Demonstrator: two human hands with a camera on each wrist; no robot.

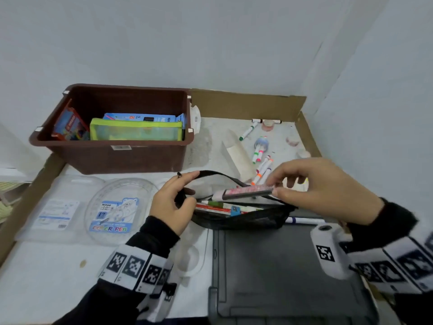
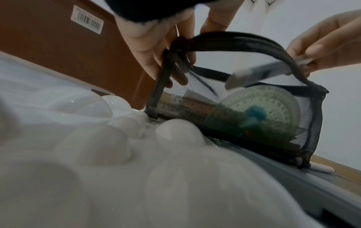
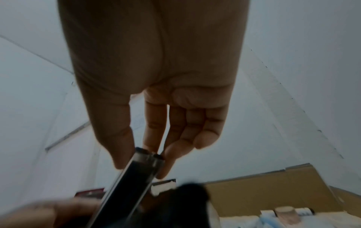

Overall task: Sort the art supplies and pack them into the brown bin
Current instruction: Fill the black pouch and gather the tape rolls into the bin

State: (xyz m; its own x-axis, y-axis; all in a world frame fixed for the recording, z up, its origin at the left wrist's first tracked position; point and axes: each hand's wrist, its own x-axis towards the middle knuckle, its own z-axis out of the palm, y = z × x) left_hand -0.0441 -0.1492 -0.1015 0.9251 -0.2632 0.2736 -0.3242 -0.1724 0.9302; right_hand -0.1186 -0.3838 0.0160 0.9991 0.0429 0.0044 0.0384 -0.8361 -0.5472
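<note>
Pinching one end of a slim pink-patterned case (image 1: 247,192), the right hand (image 1: 325,191) holds it level, long axis running leftward over the mouth of the black mesh pouch (image 1: 241,216). Left hand (image 1: 174,202) grips the pouch's zipper edge, holding it open directly beneath. Brown bin (image 1: 112,148) sits beyond the left hand, already holding a green pouch (image 1: 136,131). Loose markers (image 1: 262,165) lie on the surface behind.

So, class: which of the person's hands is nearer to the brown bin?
Left. The left hand holds the black mesh pouch open just in front of the brown bin; the right hand pinches a flat case farther to the bin's right.
</note>
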